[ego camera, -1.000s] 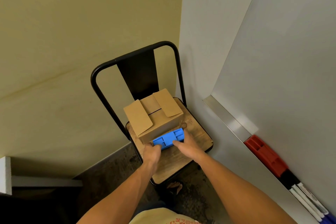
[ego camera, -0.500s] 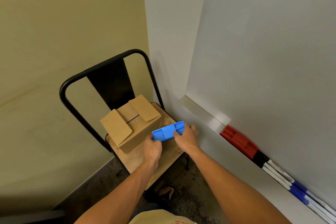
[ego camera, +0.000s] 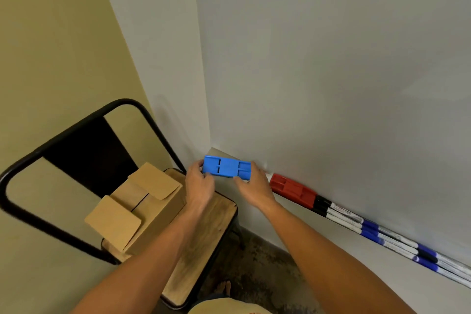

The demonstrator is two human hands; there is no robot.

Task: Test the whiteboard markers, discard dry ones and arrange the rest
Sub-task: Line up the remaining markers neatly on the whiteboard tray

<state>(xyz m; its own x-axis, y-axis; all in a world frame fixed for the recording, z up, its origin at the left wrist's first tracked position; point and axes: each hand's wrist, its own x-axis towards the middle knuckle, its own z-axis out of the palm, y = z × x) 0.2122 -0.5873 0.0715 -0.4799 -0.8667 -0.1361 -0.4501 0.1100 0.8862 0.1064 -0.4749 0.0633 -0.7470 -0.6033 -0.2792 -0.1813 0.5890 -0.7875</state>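
I hold a flat blue plastic block [ego camera: 226,169] between both hands, just above the left end of the whiteboard's ledge [ego camera: 219,153]. My left hand [ego camera: 199,184] grips its left end and my right hand [ego camera: 252,187] grips its right end. A similar red block [ego camera: 293,190] lies on the ledge just right of my right hand. Beyond it, several markers with black caps [ego camera: 321,205] and blue caps [ego camera: 369,231] lie end to end along the ledge toward the lower right. The whiteboard [ego camera: 331,71] fills the upper right.
A black metal chair [ego camera: 84,150] with a wooden seat [ego camera: 204,234] stands in the corner at the left. A brown cardboard box [ego camera: 137,209] with open flaps sits on the seat. The yellow wall [ego camera: 51,46] is at the left, and dark floor [ego camera: 260,262] lies below.
Both hands have lifted the blue block off the chair seat beside the box and carried it right and up to the left end of the ledge. My view has swung right.
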